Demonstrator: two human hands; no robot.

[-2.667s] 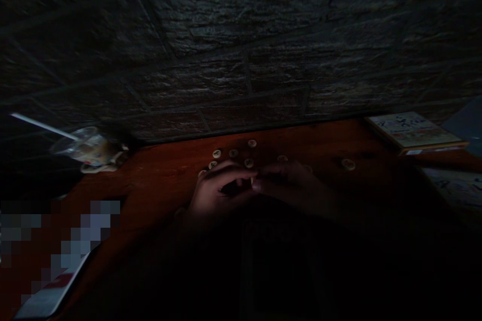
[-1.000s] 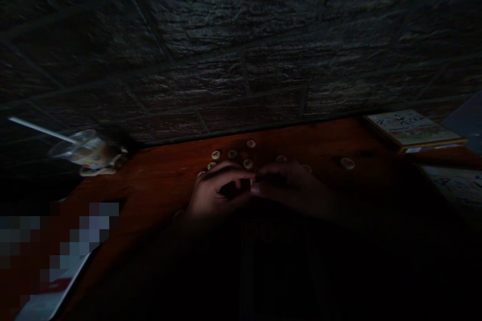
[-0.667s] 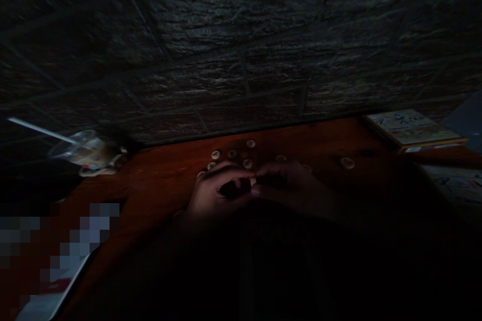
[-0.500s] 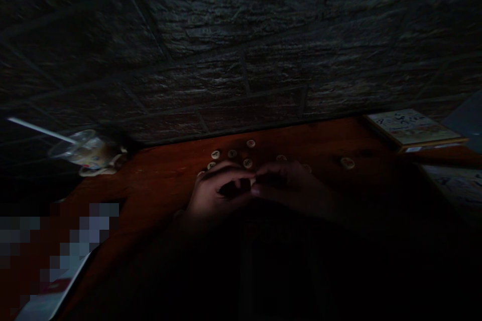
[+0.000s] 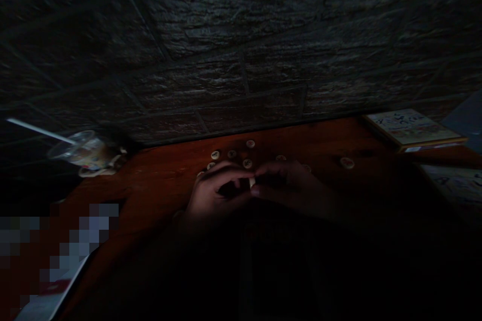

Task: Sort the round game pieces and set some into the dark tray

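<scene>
In the head view my left hand [image 5: 211,190] and my right hand [image 5: 297,188] meet above the wooden table. A pale Chinese chess piece [image 5: 252,182] stands on edge between their fingertips, and both hands pinch it. Just beyond the fingers lie several round Chinese chess pieces with dark or red marks, among them a dark-marked piece [image 5: 247,163] and a red-marked piece [image 5: 250,144]. Another red-marked piece [image 5: 347,163] lies apart, farther right. The dim light hides much of my right hand and both forearms.
A brick wall [image 5: 241,75] rises behind the wooden table [image 5: 161,170]. On the left stands a plastic cup [image 5: 90,150] with a white straw. Two flat boxes, one a printed box [image 5: 414,128], the other a nearer box [image 5: 452,183], lie at the right. A pale flat object [image 5: 48,303] is at lower left.
The pinched Chinese chess piece has turned slightly, and more of its pale edge shows between the fingertips. Both hands stay in nearly the same place.
</scene>
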